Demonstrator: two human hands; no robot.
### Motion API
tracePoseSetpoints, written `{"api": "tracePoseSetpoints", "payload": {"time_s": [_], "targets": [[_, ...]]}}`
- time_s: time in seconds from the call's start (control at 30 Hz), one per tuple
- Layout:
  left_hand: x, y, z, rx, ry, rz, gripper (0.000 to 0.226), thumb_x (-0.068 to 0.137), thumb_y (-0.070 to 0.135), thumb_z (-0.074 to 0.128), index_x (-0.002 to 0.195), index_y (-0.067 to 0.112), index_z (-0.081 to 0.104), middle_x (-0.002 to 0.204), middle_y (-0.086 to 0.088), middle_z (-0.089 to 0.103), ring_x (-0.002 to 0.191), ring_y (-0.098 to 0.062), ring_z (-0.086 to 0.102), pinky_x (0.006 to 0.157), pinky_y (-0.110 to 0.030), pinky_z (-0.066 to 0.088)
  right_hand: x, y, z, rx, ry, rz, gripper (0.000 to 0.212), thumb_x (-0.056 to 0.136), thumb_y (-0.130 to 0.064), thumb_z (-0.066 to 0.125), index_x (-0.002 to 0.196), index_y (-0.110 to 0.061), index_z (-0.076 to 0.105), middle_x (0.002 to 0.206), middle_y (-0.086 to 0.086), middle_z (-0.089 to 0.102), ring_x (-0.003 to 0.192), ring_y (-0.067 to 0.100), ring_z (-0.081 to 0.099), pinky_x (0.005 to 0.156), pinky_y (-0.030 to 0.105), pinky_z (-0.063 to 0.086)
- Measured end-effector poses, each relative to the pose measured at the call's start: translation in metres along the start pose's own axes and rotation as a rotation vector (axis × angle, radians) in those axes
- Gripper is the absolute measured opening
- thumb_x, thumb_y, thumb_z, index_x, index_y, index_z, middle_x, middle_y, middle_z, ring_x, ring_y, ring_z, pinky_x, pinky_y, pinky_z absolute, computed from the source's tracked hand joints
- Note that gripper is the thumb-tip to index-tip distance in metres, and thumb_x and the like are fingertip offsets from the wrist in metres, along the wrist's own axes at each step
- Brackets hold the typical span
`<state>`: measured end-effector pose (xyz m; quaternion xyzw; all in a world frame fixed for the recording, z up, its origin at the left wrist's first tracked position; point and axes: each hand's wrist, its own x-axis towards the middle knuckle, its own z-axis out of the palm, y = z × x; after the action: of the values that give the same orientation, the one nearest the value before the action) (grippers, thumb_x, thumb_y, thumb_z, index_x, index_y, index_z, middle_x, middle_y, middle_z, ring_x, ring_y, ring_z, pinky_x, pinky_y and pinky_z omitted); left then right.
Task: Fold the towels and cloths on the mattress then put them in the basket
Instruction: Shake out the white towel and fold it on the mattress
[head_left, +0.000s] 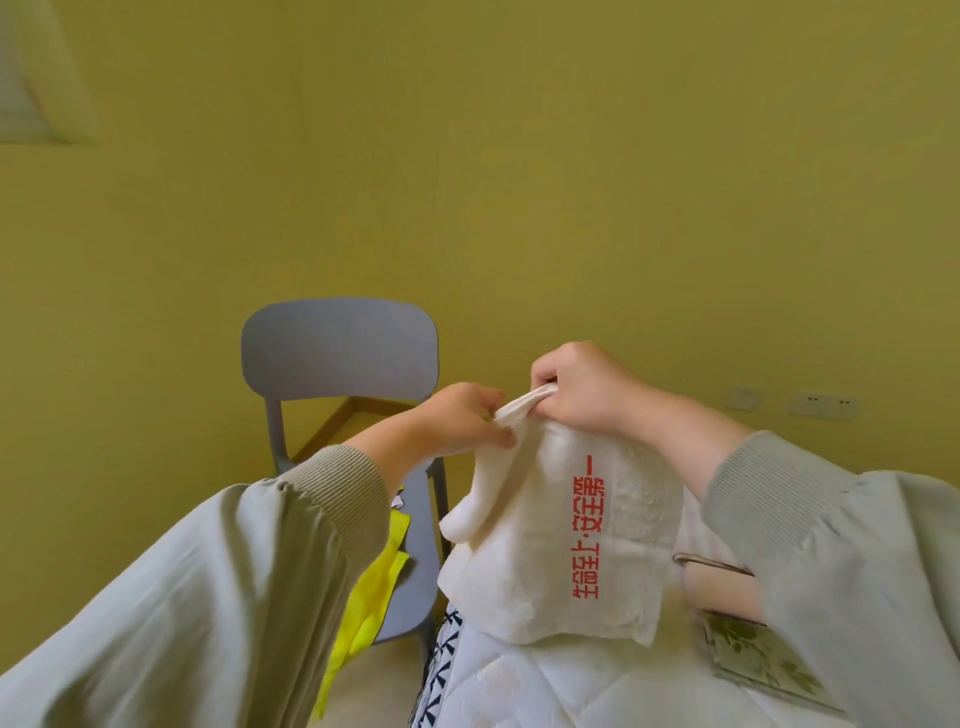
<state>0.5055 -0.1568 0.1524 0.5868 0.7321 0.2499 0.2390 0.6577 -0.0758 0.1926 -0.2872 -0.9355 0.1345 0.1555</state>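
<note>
Towel (550, 545) under left hand (467, 415) and right hand (582, 389); top edge in both pinches

Two hands are in view, we count: one left hand (467, 418) and one right hand (587, 389). Each comes out of a grey-green cuff, the left sleeve (208, 597) and the right sleeve (831, 545). We tally three pieces of fabric: one white towel (530, 561) bearing a single column of red characters, one yellow cloth (374, 587) and one leaf-print cloth (763, 654). There is one mattress (545, 686) and one grey-blue chair (337, 348). On the wall we make out two fittings, one small plate (744, 399) and one wider plate (823, 405). One metal-rimmed object (711, 564) is too hidden for us to name.
</note>
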Motion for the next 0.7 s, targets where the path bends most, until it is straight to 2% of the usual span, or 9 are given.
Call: {"api": "tracePoseSetpoints", "payload": {"time_s": [0.03,0.1,0.17,0.33,0.43,0.5,0.57,0.7], "targets": [[-0.003,0.000,-0.002,0.051,0.040,0.008,0.029,0.073,0.033,0.072,0.098,0.018,0.069,0.105,0.002,0.063,0.096,-0.019,0.058,0.079,-0.030,0.044,-0.001,-0.001,-0.001,-0.014,0.015,0.003,0.014,0.076,-0.012,0.066,0.065,-0.018,0.061,0.057,-0.009,0.049,0.065,0.018,0.047,0.056,0.028,0.034],[-0.009,-0.001,-0.006,0.170,0.125,0.012,0.019,0.074,0.031,0.073,0.079,0.016,0.063,0.082,0.000,0.059,0.078,-0.020,0.055,0.064,-0.030,0.041,-0.003,0.000,-0.001,-0.048,0.049,0.026,0.011,0.078,-0.016,0.066,0.068,-0.018,0.062,0.061,-0.009,0.049,0.069,0.020,0.050,0.058,0.028,0.036],[-0.016,-0.004,-0.007,0.305,0.160,0.011,0.014,0.078,0.022,0.070,0.080,0.015,0.058,0.072,0.002,0.051,0.073,-0.019,0.049,0.056,-0.028,0.034,-0.006,0.001,-0.002,-0.063,0.077,0.058,0.014,0.080,-0.021,0.067,0.068,-0.019,0.060,0.064,-0.006,0.052,0.073,0.022,0.052,0.062,0.029,0.039],[-0.035,-0.021,0.001,0.452,0.122,-0.051,0.015,0.080,0.011,0.059,0.094,0.014,0.058,0.091,-0.005,0.057,0.078,-0.023,0.048,0.062,-0.028,0.036,-0.015,0.004,-0.007,-0.078,0.143,0.149,0.032,0.082,-0.035,0.067,0.068,-0.006,0.063,0.069,0.009,0.061,0.072,0.030,0.057,0.060,0.032,0.043],[-0.046,-0.025,0.000,0.440,0.245,-0.070,0.033,0.084,0.000,0.045,0.113,0.016,0.049,0.095,-0.005,0.055,0.079,-0.025,0.048,0.063,-0.030,0.036,-0.025,0.007,-0.003,-0.139,0.140,0.232,0.044,0.086,-0.040,0.060,0.056,-0.011,0.049,0.056,0.006,0.051,0.061,0.029,0.050,0.050,0.029,0.032],[-0.054,-0.025,0.000,0.441,0.338,-0.016,0.036,0.083,-0.006,0.041,0.112,0.016,0.042,0.091,-0.005,0.053,0.074,-0.026,0.048,0.060,-0.033,0.036,-0.031,0.009,0.002,-0.141,0.144,0.275,0.049,0.089,-0.043,0.056,0.053,-0.016,0.037,0.052,0.002,0.042,0.053,0.025,0.041,0.048,0.028,0.025],[-0.058,-0.027,0.000,0.474,0.402,0.089,0.031,0.083,-0.007,0.043,0.103,0.016,0.042,0.092,-0.006,0.058,0.074,-0.028,0.051,0.061,-0.037,0.041,-0.034,0.012,0.003,-0.106,0.159,0.303,0.051,0.089,-0.044,0.056,0.052,-0.018,0.031,0.050,0.000,0.036,0.050,0.023,0.034,0.048,0.028,0.022],[-0.065,-0.025,-0.010,0.552,0.460,0.209,0.016,0.091,0.004,0.046,0.100,0.016,0.054,0.098,-0.004,0.064,0.083,-0.030,0.058,0.070,-0.037,0.048,-0.036,0.015,-0.005,-0.083,0.180,0.328,0.051,0.089,-0.044,0.056,0.053,-0.018,0.030,0.050,0.000,0.034,0.049,0.022,0.032,0.049,0.028,0.021]]}}
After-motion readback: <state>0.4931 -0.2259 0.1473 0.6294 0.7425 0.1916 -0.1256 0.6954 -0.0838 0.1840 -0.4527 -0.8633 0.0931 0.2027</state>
